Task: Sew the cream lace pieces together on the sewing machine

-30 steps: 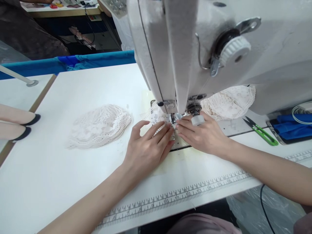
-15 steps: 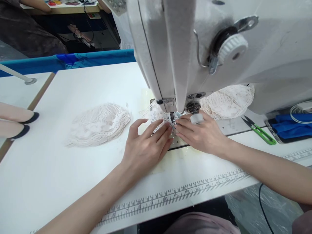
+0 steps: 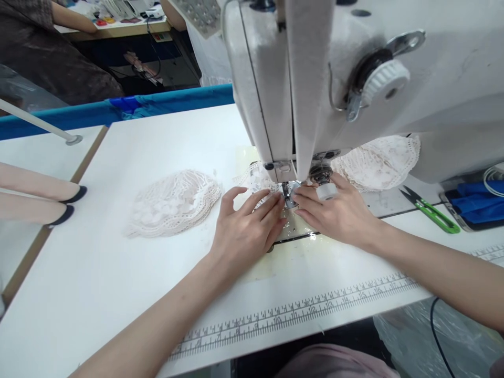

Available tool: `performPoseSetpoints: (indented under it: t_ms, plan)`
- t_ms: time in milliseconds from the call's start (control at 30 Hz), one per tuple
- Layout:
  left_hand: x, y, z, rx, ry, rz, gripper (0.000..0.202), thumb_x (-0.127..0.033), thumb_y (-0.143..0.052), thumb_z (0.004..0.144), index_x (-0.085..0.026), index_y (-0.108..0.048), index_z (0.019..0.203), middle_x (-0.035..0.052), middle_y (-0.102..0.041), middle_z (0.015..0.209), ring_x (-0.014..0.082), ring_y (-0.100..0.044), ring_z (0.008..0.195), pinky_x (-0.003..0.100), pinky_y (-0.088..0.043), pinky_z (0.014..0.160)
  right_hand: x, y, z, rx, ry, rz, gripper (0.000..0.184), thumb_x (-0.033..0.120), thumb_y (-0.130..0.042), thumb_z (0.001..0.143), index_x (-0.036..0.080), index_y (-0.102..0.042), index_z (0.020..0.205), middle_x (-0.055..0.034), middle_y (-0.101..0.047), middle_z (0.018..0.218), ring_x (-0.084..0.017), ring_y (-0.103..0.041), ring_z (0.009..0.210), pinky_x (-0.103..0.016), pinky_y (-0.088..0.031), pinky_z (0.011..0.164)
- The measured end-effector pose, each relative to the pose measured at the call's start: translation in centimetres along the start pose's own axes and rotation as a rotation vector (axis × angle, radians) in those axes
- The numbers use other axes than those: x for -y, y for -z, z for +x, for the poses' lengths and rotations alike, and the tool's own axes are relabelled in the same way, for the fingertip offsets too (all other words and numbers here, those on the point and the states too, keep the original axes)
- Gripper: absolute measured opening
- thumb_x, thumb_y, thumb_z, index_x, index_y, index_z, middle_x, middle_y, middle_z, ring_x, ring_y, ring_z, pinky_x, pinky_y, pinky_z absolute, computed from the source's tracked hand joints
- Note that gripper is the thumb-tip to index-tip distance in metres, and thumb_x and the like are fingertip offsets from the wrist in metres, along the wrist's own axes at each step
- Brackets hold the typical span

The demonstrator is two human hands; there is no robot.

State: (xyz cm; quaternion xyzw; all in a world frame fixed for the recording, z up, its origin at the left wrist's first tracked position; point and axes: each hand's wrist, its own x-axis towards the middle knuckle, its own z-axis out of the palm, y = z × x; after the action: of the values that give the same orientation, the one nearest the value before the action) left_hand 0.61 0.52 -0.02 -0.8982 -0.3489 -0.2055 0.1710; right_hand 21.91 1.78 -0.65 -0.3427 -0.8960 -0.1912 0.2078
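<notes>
Under the needle area of a sewing machine (image 3: 275, 94) lies a white lace piece (image 3: 260, 176), partly hidden by the machine head and my fingers. My left hand (image 3: 246, 220) is closed on the lace left of the presser foot (image 3: 286, 194), fingertips bent down and little finger apart. On the other side of the foot, my right hand (image 3: 334, 210) has its fingers together at the lace edge, partly behind a white knob (image 3: 326, 191). A stack of scalloped lace pieces (image 3: 175, 202) rests to the left; more lace (image 3: 378, 163) lies behind my right hand.
Green thread snips (image 3: 431, 210) lie on the right, beside a blue cloth (image 3: 480, 202) on a dark flat object. A ruler strip (image 3: 299, 312) runs along the table's front edge. Two padded rods with black ends (image 3: 43, 202) reach in at left. Other people stand beyond the blue edging (image 3: 169, 100).
The whole view has shifted, so the table and machine sit slightly further right. Both hands stay at the presser foot; less lace shows between my fingertips.
</notes>
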Motion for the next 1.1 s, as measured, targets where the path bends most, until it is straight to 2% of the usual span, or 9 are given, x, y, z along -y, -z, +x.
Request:
performPoseSetpoints:
  t_ms: [367, 533, 667, 733, 833, 933, 1000, 1100]
  plan:
    - [0.3, -0.3, 0.0, 0.028, 0.038, -0.039, 0.023, -0.026, -0.053, 0.093, -0.017, -0.064, 0.111, 0.0043, -0.070, 0.115, 0.0215, -0.064, 0.108, 0.043, -0.038, 0.093, -0.2, 0.6, 0.2, 0.002, -0.016, 0.016, 0.030, 0.025, -0.046, 0.096, 0.020, -0.072, 0.083, -0.0012, -0.075, 0.090, -0.017, -0.064, 0.091, -0.039, -0.041, 0.097]
    - [0.6, -0.7, -0.1, 0.026, 0.053, -0.046, 0.023, -0.024, -0.051, 0.093, -0.016, -0.064, 0.111, 0.0049, -0.070, 0.115, 0.0209, -0.063, 0.109, 0.042, -0.039, 0.095, -0.2, 0.6, 0.2, 0.025, -0.017, 0.012, 0.030, 0.026, -0.045, 0.096, 0.022, -0.072, 0.086, 0.0008, -0.075, 0.091, -0.017, -0.064, 0.090, -0.039, -0.040, 0.097]
    - [0.9, -0.3, -0.4, 0.020, 0.092, -0.047, 0.022, -0.024, -0.050, 0.093, -0.015, -0.066, 0.106, 0.0064, -0.072, 0.109, 0.0214, -0.065, 0.104, 0.041, -0.040, 0.096, -0.2, 0.7, 0.1, 0.005, 0.003, 0.047, 0.026, 0.026, -0.047, 0.096, 0.019, -0.071, 0.094, -0.0014, -0.074, 0.094, -0.017, -0.065, 0.085, -0.037, -0.042, 0.094]
    - [1.0, 0.3, -0.6, 0.076, 0.157, -0.064, 0.021, -0.024, -0.048, 0.093, -0.015, -0.066, 0.100, 0.0062, -0.073, 0.104, 0.0221, -0.066, 0.097, 0.041, -0.044, 0.089, -0.1, 0.7, -0.1, -0.026, 0.016, 0.089, 0.024, 0.027, -0.048, 0.095, 0.018, -0.071, 0.098, -0.0016, -0.074, 0.095, -0.016, -0.065, 0.082, -0.036, -0.045, 0.090]
    - [1.0, 1.4, -0.7, 0.250, 0.367, -0.154, 0.026, -0.016, -0.040, 0.089, -0.016, -0.064, 0.099, 0.0084, -0.071, 0.099, 0.0247, -0.063, 0.091, 0.037, -0.047, 0.071, 0.1, 0.6, -0.4, -0.094, 0.030, 0.184, 0.020, 0.024, -0.052, 0.094, 0.019, -0.070, 0.100, -0.0009, -0.074, 0.097, -0.014, -0.066, 0.081, -0.032, -0.048, 0.082]
    - [1.4, 2.5, -0.6, 0.336, 0.521, -0.269, 0.031, -0.011, -0.038, 0.081, -0.017, -0.064, 0.096, 0.0084, -0.069, 0.094, 0.0246, -0.062, 0.087, 0.032, -0.045, 0.060, 0.7, 0.6, -0.6, -0.104, 0.031, 0.318, 0.020, 0.021, -0.054, 0.092, 0.019, -0.067, 0.106, -0.0022, -0.073, 0.103, -0.015, -0.067, 0.090, -0.031, -0.050, 0.078]
    - [1.8, 3.3, -0.5, 0.347, 0.557, -0.341, 0.029, -0.012, -0.039, 0.077, -0.020, -0.065, 0.088, 0.0045, -0.070, 0.084, 0.0207, -0.062, 0.075, 0.029, -0.043, 0.054, 1.3, 0.8, -0.5, -0.048, 0.006, 0.407, 0.029, 0.025, -0.056, 0.091, 0.019, -0.061, 0.119, -0.0047, -0.069, 0.115, -0.017, -0.064, 0.102, -0.033, -0.051, 0.083]
    - [2.4, 4.8, -0.4, 0.356, 0.600, -0.449, 0.027, -0.015, -0.041, 0.074, -0.022, -0.065, 0.086, 0.0001, -0.068, 0.073, 0.0158, -0.060, 0.059, 0.026, -0.041, 0.048, 2.9, 1.7, 0.6, 0.078, -0.068, 0.539, 0.059, 0.042, -0.064, 0.084, 0.018, -0.044, 0.135, -0.0107, -0.056, 0.134, -0.024, -0.055, 0.119, -0.043, -0.048, 0.094]
